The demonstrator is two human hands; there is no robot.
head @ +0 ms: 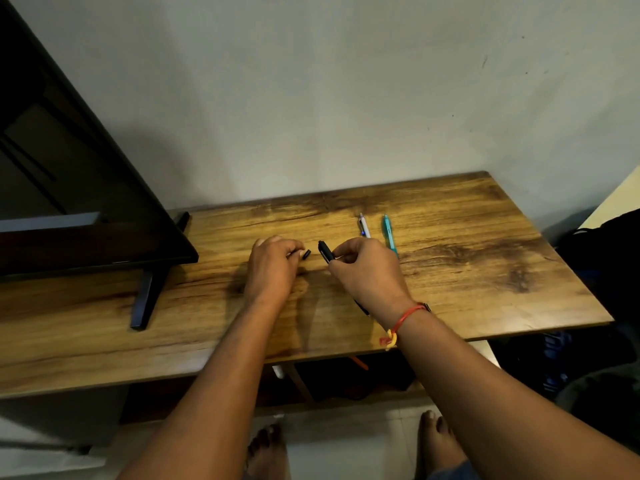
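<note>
Two hands are up over the wooden table (485, 244) here, roughly mid-table. The left hand (273, 268) pinches a little black cap (305, 253) in curled fingers. The right hand (367, 271) is wrapped round a black pen (325, 251), whose end pokes out toward the cap with a small gap between them. Looks like capping or uncapping, can't say which tbh. Both bits should be light, stiff plastic and kinda slick, so I'd grip the pen close to that end for aim and hold the cap by its sides. A white pen (363, 228) and a teal pen (388, 233) lie just beyond, and a TV (86, 202) stands on the left.
</note>
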